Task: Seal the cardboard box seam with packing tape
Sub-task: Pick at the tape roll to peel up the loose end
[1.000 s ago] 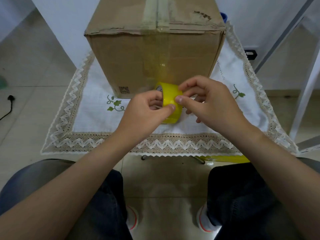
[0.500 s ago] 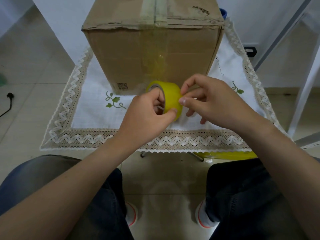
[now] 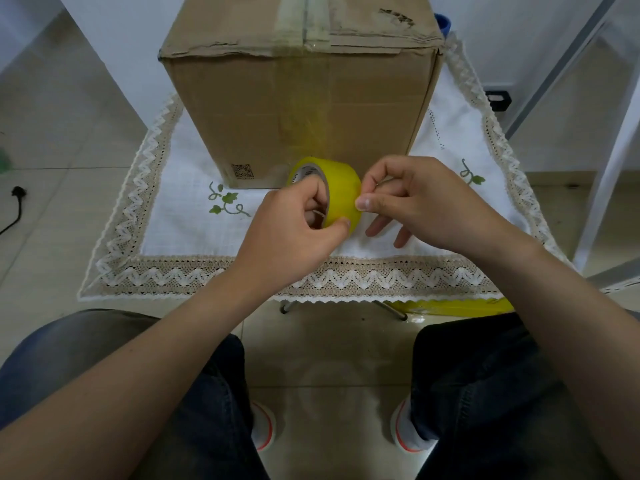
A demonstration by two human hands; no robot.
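Between hands and box: I see the tape roll (image 3: 337, 192) held up over the tablecloth (image 3: 180, 209), just in front of the cardboard box (image 3: 298, 109)
Roll axis: runs left to right, outer band facing me
Left hand (image 3: 294, 230): closed on the roll, fingers through the core, thumb pressed on the band
Right hand (image 3: 419, 202): thumb and forefinger pinched at the roll's right edge, seemingly picking at the tape end; I cannot tell if it is lifted
Seam (image 3: 304, 26): up and beyond both hands, running away from me along the box top
Nearer hand: both about equal
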